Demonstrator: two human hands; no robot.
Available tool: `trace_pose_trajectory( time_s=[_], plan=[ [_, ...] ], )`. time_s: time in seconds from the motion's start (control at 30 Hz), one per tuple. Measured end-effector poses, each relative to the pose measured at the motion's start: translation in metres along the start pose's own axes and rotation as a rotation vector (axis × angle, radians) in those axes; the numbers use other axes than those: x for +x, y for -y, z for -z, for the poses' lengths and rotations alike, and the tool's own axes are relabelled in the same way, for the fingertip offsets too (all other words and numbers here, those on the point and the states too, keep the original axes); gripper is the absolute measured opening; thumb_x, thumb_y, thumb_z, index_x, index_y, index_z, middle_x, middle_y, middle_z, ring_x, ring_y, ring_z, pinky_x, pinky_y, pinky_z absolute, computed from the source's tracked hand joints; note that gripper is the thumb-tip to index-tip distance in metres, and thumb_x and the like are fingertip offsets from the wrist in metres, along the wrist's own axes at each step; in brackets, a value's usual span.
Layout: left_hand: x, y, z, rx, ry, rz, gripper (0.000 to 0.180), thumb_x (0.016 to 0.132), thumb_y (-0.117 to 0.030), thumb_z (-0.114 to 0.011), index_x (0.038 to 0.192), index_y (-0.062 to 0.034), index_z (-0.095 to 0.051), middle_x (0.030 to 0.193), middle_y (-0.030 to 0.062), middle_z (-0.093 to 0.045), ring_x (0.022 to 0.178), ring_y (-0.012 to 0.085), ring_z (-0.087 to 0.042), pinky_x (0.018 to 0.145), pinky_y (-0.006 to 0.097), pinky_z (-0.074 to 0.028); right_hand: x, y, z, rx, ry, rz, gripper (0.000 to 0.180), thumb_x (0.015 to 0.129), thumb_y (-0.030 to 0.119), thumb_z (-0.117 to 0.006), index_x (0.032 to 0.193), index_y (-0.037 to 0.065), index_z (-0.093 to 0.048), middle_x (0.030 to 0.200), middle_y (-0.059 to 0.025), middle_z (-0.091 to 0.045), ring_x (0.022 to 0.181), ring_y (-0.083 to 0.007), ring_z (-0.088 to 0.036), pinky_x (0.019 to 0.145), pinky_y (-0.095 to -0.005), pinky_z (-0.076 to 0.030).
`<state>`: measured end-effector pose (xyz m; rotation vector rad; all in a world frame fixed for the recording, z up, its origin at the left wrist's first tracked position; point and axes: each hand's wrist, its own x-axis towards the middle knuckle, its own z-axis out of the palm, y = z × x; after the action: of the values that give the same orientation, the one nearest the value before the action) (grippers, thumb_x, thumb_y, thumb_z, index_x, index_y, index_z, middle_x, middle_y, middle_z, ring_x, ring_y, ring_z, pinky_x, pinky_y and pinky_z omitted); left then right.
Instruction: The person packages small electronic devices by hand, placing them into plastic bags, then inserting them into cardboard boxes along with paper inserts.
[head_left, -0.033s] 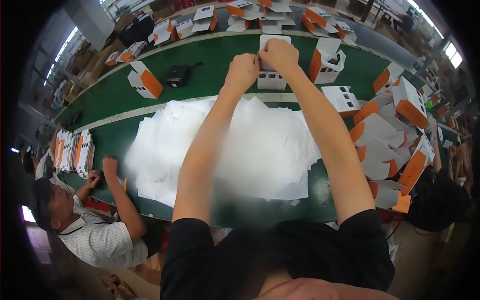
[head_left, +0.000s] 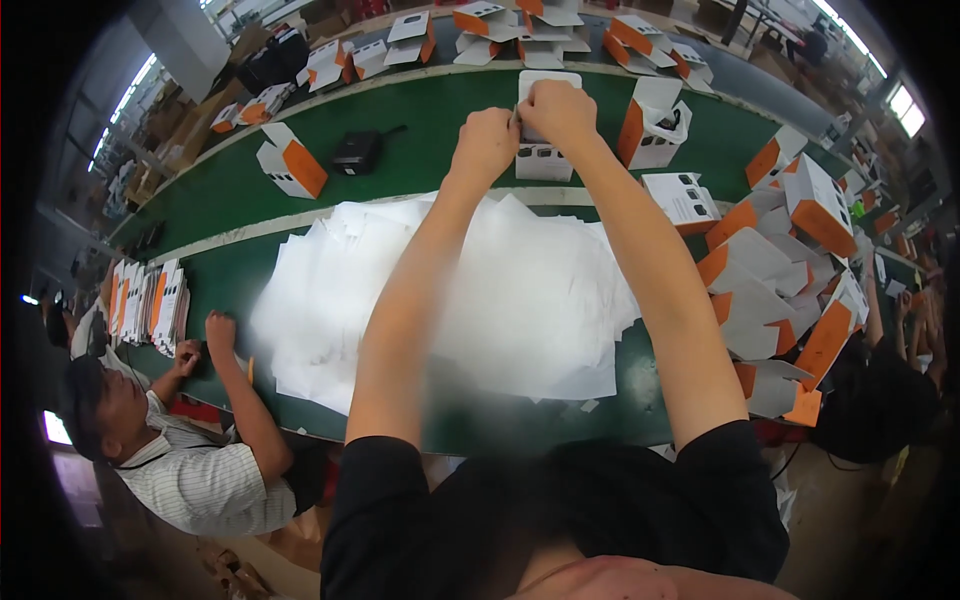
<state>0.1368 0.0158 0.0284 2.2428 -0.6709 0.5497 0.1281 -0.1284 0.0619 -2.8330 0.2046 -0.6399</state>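
A small white carton with dark printed pictures on its front stands upright at the far side of the green table, its lid flap raised behind. Both my arms stretch out to it. At its upper left edge my left hand is closed, the fingers pinching a thin edge that looks like a side flap. My right hand is closed over the top of the carton, its fingertips hidden behind the knuckles. The carton's inside cannot be seen. Beneath my forearms lies a broad heap of white sheets.
Right of my hands stands an open carton with a white bag in it. More open white-and-orange cartons pile up at the right. A black device and another carton are at the left. A co-worker sits at the near left.
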Motion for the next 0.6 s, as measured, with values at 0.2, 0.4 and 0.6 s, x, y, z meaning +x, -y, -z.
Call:
trace_pose_trajectory(
  time_s=[0.2, 0.4, 0.6],
  plan=[
    [0.007, 0.011, 0.002, -0.127, 0.06, 0.369, 0.023, 0.085, -0.018, -0.065, 0.077, 0.0022, -0.072, 0.069, 0.0149, -0.073, 0.072, 0.0263, -0.075, 0.074, 0.037, -0.058, -0.019, -0.017, 0.011, 0.134, -0.042, 0.426, 0.02, 0.086, 0.025, -0.064, 0.094, 0.011, -0.075, 0.095, -0.0111, -0.074, 0.096, -0.0322, -0.071, 0.088, -0.0442, -0.055],
    [0.008, 0.016, -0.01, -0.197, -0.056, 0.407, 0.022, 0.078, -0.019, -0.064, 0.078, -0.0006, -0.075, 0.08, 0.0247, -0.071, 0.084, 0.042, -0.071, 0.082, 0.046, -0.056, -0.032, -0.013, 0.021, -0.207, 0.103, 0.548, 0.021, 0.085, 0.017, -0.059, 0.097, 0.011, -0.075, 0.103, -0.0091, -0.073, 0.097, -0.029, -0.069, 0.103, -0.0446, -0.046],
    [0.031, 0.049, 0.013, -0.228, -0.098, 0.493, 0.041, 0.088, -0.039, -0.065, 0.088, 0.0005, -0.076, 0.092, 0.0275, -0.072, 0.094, 0.0464, -0.069, 0.088, 0.048, -0.055, -0.08, -0.008, 0.021, 0.776, -0.192, 0.201, 0.019, 0.09, 0.01, -0.059, 0.102, 0.003, -0.073, 0.094, -0.0092, -0.074, 0.087, -0.0211, -0.07, 0.08, -0.0299, -0.053]
  ],
)
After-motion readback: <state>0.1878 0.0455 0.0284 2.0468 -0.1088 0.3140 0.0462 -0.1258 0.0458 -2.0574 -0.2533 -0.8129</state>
